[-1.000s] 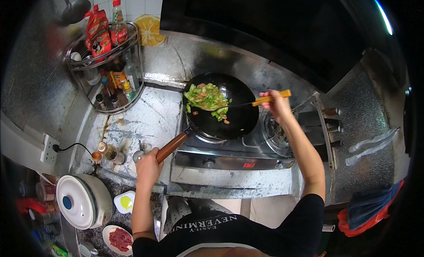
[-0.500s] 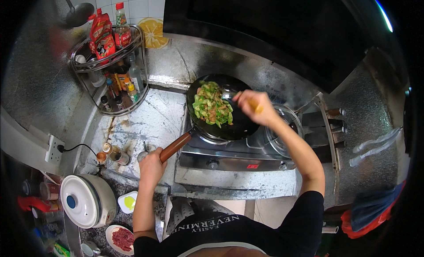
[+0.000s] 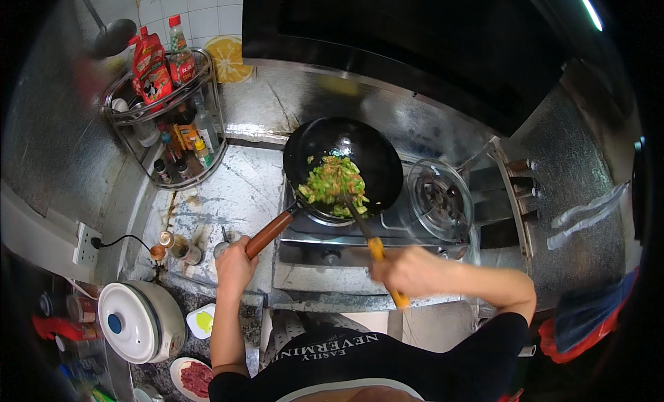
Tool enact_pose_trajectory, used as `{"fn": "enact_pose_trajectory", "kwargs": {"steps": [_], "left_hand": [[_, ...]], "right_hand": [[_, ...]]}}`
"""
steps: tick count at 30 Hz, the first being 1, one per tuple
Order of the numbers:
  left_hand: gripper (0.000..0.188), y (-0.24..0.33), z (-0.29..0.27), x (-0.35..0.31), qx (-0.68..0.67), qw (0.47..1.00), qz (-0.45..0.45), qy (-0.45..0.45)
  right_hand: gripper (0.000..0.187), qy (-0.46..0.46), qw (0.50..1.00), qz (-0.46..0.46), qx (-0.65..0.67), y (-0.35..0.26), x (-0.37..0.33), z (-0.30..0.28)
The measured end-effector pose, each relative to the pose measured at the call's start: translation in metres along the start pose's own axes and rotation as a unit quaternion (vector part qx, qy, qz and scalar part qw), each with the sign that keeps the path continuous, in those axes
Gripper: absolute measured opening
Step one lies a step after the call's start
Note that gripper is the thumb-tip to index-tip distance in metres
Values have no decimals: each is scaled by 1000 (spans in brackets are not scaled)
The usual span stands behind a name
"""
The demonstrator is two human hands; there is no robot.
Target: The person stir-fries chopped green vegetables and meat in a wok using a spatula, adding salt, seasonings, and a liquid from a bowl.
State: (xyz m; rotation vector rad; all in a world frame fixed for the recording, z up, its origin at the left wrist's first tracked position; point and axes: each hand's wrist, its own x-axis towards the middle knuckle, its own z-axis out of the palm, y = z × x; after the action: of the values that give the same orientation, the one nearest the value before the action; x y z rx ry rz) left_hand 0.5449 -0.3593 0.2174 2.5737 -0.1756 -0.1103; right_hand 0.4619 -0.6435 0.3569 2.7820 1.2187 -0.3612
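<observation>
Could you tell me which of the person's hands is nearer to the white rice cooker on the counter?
Left. The left hand grips the wok's wooden handle, just up and right of the rice cooker. The right hand holds the spatula farther right, before the stove.

A wire corner rack (image 3: 166, 118) of sauce bottles fills the upper left. A white rice cooker (image 3: 138, 320) sits at lower left, with a plate of raw red meat (image 3: 195, 376) below it. A glass lid (image 3: 437, 200) rests right of centre.
</observation>
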Motion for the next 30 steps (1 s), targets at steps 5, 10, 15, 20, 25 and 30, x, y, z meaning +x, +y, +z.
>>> {"fn": "enact_pose_trajectory", "kwargs": {"steps": [5, 10, 15, 20, 25, 30], "left_hand": [[23, -3, -1, -2, 6, 1000, 2, 12], [22, -5, 0, 1, 1, 1000, 19, 12], [23, -8, -2, 2, 12, 999, 28, 20], [32, -8, 5, 5, 12, 999, 50, 5], [32, -24, 16, -1, -21, 975, 171, 137], [32, 38, -4, -54, 8, 929, 320, 185]], "right_hand": [[23, 114, 989, 93, 18, 41, 15, -13], [21, 118, 991, 55, -35, 60, 16, 53], [11, 136, 990, 34, -20, 11, -30, 53], [11, 153, 977, 125, -81, 29, -26, 96], [32, 194, 968, 155, -46, 34, -18, 128], [39, 452, 838, 293, 90, 2, -89, 144]]}}
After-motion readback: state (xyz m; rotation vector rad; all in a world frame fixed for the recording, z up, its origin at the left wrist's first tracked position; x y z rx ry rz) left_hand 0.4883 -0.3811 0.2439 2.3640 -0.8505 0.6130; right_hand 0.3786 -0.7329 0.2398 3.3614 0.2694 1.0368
